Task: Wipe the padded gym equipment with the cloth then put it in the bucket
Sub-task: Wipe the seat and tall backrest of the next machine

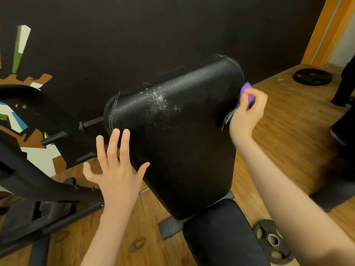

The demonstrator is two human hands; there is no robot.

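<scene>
A large black padded backrest [178, 131] of a gym bench tilts up in the middle of the view, with a wet sheen near its top. Below it lies the black seat pad [221, 233]. My right hand [247, 110] grips a purple cloth [246, 90] and holds it against the backrest's upper right edge. My left hand [115, 166] is spread with straight fingers at the backrest's left side, fingertips at its edge. No bucket is in view.
A black machine frame [38, 169] with pegs stands at the left. Weight plates lie on the wooden floor at far right [312, 76] and under the seat [272, 242]. A person's dark trouser legs [343, 120] stand at the right edge. A dark wall is behind.
</scene>
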